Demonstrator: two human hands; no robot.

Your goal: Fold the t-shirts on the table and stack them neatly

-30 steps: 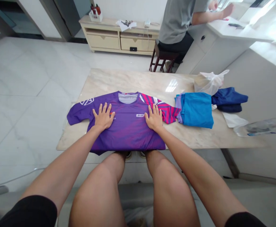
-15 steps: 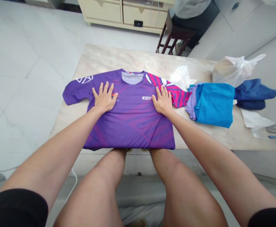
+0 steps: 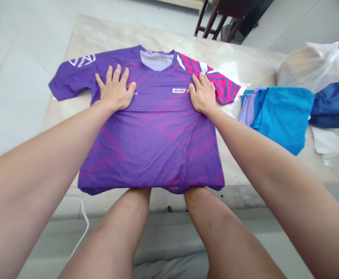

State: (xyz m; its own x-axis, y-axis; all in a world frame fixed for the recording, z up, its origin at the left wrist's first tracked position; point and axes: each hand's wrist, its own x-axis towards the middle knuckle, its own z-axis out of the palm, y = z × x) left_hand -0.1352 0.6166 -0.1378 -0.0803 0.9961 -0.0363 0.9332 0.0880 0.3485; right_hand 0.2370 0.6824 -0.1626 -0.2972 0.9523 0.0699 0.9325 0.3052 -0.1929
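A purple short-sleeved jersey (image 3: pixel 154 135) lies spread on the marble-patterned table (image 3: pixel 105 33), collar away from me and lower edge hanging over the near side above my knees. One sleeve is plain purple with a white emblem; the other has pink stripes. My left hand (image 3: pixel 115 90) rests flat on the chest with fingers spread, partly covering a small print. On the other side of the chest, my right hand (image 3: pixel 202 93) presses down near the striped sleeve, fingers apart, beside the "BIG" lettering. Neither hand grips the cloth.
To the right lie folded blue cloth (image 3: pixel 286 114), lilac cloth (image 3: pixel 249 106) and a dark blue garment (image 3: pixel 332 102). Behind them sits a translucent plastic bag (image 3: pixel 306 64). A dark wooden stool (image 3: pixel 216 19) stands beyond the table. A white cable (image 3: pixel 85 221) hangs at lower left.
The view has moved closer and tipped downward, so the jersey looks larger and the far cabinet is mostly out of frame. Both hands stay flat on the jersey's chest.
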